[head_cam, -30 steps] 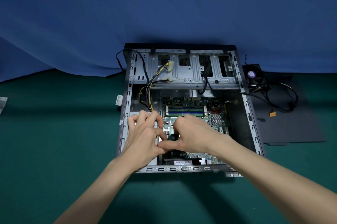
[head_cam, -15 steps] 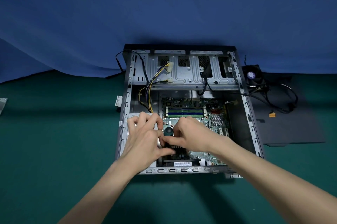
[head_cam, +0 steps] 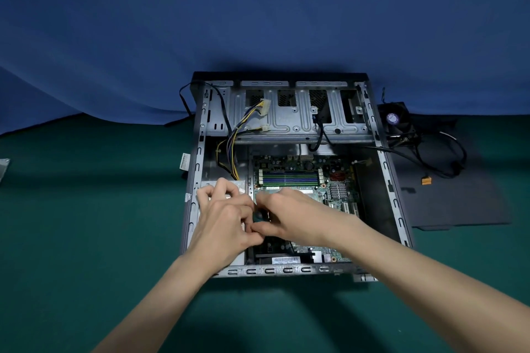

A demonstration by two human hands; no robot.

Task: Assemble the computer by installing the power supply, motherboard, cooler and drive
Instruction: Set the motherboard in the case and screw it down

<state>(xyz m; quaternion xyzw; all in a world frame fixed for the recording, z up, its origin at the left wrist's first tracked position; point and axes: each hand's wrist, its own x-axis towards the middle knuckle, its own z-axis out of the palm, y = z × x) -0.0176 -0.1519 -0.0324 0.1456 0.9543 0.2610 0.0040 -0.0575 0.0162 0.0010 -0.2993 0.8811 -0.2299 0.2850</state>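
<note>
Cooler fan [head_cam: 397, 120] lies outside case [head_cam: 286, 270] on side panel [head_cam: 459, 203], right side; yellow cables [head_cam: 238, 137] hang left of motherboard [head_cam: 289, 163]. Right hand [head_cam: 292, 215] curls round dark round-topped tool [head_cam: 258, 216] above motherboard; left hand [head_cam: 223, 223] curled against it, grip unclear.

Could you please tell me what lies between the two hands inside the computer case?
In the head view, a small dark, teal-tinted rounded object sits between the left hand and right hand; what it is cannot be told.

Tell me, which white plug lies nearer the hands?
The smaller, lower white plug; the bigger plug sits above it, farther up the drive cage.
</note>
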